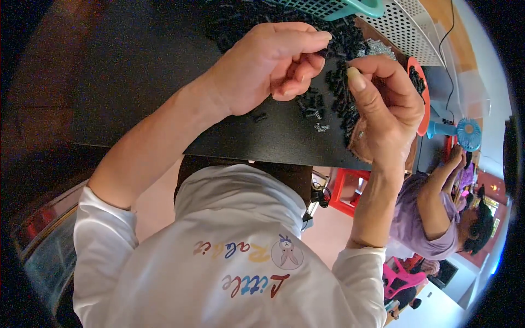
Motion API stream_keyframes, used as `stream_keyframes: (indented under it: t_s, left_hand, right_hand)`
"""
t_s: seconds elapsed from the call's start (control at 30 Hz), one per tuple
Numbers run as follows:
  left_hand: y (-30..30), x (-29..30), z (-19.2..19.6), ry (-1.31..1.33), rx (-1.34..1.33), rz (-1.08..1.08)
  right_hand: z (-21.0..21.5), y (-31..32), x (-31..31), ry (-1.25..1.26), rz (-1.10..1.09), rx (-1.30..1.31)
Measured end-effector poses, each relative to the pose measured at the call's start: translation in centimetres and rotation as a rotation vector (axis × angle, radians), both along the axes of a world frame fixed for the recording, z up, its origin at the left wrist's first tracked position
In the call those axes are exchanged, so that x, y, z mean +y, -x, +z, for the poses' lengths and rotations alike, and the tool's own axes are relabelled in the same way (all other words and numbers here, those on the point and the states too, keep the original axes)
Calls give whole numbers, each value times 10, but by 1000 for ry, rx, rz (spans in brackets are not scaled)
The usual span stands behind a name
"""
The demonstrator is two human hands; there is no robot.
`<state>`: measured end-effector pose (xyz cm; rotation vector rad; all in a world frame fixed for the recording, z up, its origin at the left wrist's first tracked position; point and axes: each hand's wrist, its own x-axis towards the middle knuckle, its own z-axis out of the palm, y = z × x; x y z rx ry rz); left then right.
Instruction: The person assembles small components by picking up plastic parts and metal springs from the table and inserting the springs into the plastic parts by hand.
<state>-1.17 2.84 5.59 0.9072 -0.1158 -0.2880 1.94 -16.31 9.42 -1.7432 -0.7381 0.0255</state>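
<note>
Both hands up over the black table [164,82], near its far right part, fingertips facing each other across a small gap.

Left hand [262,68]: fingers curled tight, thumb and index pinched narrow at the tip. There's something small and dark right at the pinch, looks like one of the black parts [324,53], but it's too small to say for sure that it's gripped and not just pile showing behind.

Right hand [385,106]: thumb up, fingers bent in, narrow. Can't tell if it holds anything; the palm side is turned away and the fingertips hide whatever sits between them.

Key relation: the left pinch sits just left of and slightly above the right thumb tip. The two are near but not touching. The dark bit lies at the left fingertips, on the side facing the right hand, so the left hand is the nearer one to it. Its long axis is not readable at this size.

Supply: a pile of small black parts [350,38] lies on the table directly under and beyond both hands, running toward the far edge. A few strays [311,106] sit below the left hand, toward the near edge, with a couple of small metal springs [321,127] beside them.

Around: teal basket [339,6] at the far edge, white perforated tray [404,27] to its right, orange dish [422,87] behind the right hand, blue fan [465,133] past the right edge. Another person [432,213] is seated to the right, well apart.
</note>
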Motion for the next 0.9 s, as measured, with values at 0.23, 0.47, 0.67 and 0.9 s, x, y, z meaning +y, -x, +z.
stream_keyframes:
  t_s: [0.23, 0.47, 0.67, 0.9]
  left_hand:
    - [4, -2, 3, -31, -2, -6]
    - [9, -4, 6, -64, 9, 0]
    - [13, -7, 7, -153, -1, 19]
    - [16, -10, 4, -211, -57, 40]
  right_hand:
    - [7, 13, -3, -50, -46, 226]
    - [0, 25, 2, -69, -90, 158]
    - [-12, 24, 5, -22, -104, -316]
    - [-19, 23, 1, 89, -125, -532]
